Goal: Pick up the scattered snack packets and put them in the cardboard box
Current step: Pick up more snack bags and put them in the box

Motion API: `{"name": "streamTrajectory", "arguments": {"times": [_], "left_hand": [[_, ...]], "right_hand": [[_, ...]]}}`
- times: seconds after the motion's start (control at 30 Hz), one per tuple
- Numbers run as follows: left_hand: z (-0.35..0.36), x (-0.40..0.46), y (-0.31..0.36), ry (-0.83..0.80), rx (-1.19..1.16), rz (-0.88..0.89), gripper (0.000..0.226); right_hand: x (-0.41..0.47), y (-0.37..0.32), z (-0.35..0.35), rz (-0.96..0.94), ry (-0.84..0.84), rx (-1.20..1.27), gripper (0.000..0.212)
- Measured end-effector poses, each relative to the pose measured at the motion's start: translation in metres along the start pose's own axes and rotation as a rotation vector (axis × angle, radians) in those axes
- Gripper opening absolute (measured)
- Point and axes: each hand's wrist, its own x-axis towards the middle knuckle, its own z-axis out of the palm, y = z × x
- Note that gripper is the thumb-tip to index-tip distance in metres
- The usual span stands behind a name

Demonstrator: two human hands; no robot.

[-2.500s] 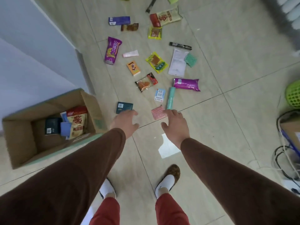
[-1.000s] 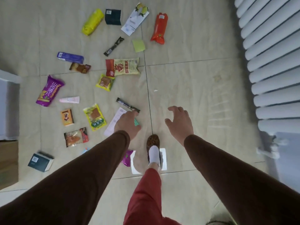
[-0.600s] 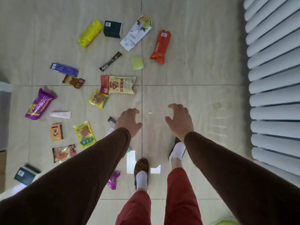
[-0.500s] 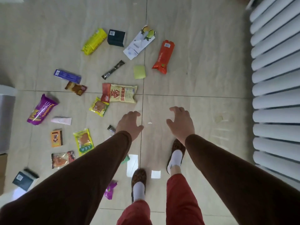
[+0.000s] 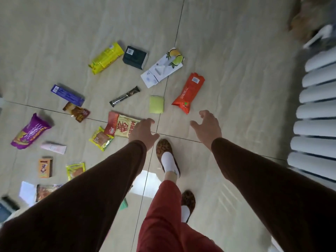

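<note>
Head view: left hand (image 5: 143, 134), right hand (image 5: 208, 128) empty, fingers loosely spread; bare floor (image 5: 241, 99) at 3 o'clock toward radiator (image 5: 316, 113).

- Soft, even daylight; the glossy tiled floor (image 5: 227, 57) is bright.
- White glare patches sit on the tiles at 6 o'clock.
- The radiator (image 5: 316, 110) at 3 o'clock bows with wide-angle distortion.
- Corners at 1 and 8 o'clock smear with blur.

left sleeve (image 5: 87, 202) covers part of orange snack packet (image 5: 45, 190); dark box (image 5: 5, 209) cut by left edge, blurry; radiator (image 5: 316, 110) cropped right.
</note>
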Motion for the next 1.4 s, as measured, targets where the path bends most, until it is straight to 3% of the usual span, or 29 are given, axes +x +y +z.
{"name": "streamTrajectory", "arguments": {"times": [0.3,0.6,0.7,0.83,0.93,1.1,1.3,1.4], "left_hand": [[0.016,0.138,-0.004,-0.012,-0.169,-0.216,0.065],[0.079,0.259,-0.033,0.019,-0.216,-0.409,0.073],[0.103,0.288,-0.036,0.058,-0.199,-0.464,0.077],[0.122,0.309,-0.035,0.103,-0.189,-0.512,0.079],[0.121,0.312,-0.037,0.084,-0.356,-0.583,0.060],[0.083,0.295,-0.060,0.098,-0.300,-0.479,0.034],[0.020,0.300,-0.111,0.169,-0.046,-0.415,0.053],[0.002,0.314,-0.140,0.139,0.055,-0.389,0.055]], "right_hand": [[0.161,-0.020,0.031,0.313,-0.010,0.236,0.074],[0.303,-0.005,0.098,0.498,0.050,0.237,0.097],[0.331,0.001,0.115,0.565,0.024,0.241,0.096],[0.343,0.010,0.139,0.554,-0.001,0.422,0.089],[0.336,0.001,0.138,0.426,-0.087,0.446,0.073],[0.332,-0.054,0.107,-0.145,-0.264,0.036,0.048],[0.389,-0.159,0.098,-0.687,-0.286,-0.755,0.070],[0.416,-0.194,0.102,-0.730,-0.412,-1.044,0.083]]}}
